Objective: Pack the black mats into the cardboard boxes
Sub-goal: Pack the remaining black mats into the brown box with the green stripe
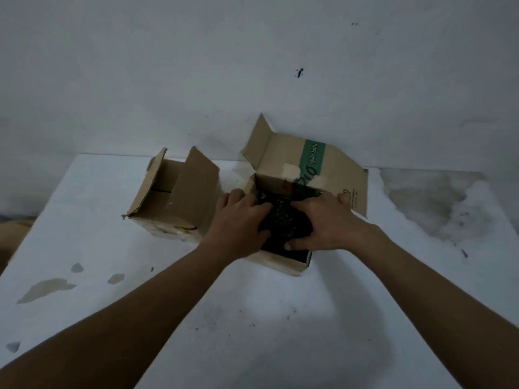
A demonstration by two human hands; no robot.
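I am in the packing step itself: both my hands are on the black mats, which sit in the mouth of the right cardboard box, partly down inside it but with the top of the bundle level with or a little above the rim. My left hand grips the left edge of the mats, fingers curled over the top. My right hand clasps the right side, fingers bent over the top and thumb lying along the near edge. The box flaps stand open, the tall back one with a green band printed on it.

The left cardboard box stands just beside it on the white counter, flaps up. I cannot tell whether it holds anything.

As I judge it, the next move calls for an even push downwards so the mats seat flat against the box floor without snagging on the side walls. Then I let go and draw my fingers out without lifting the bundle again.
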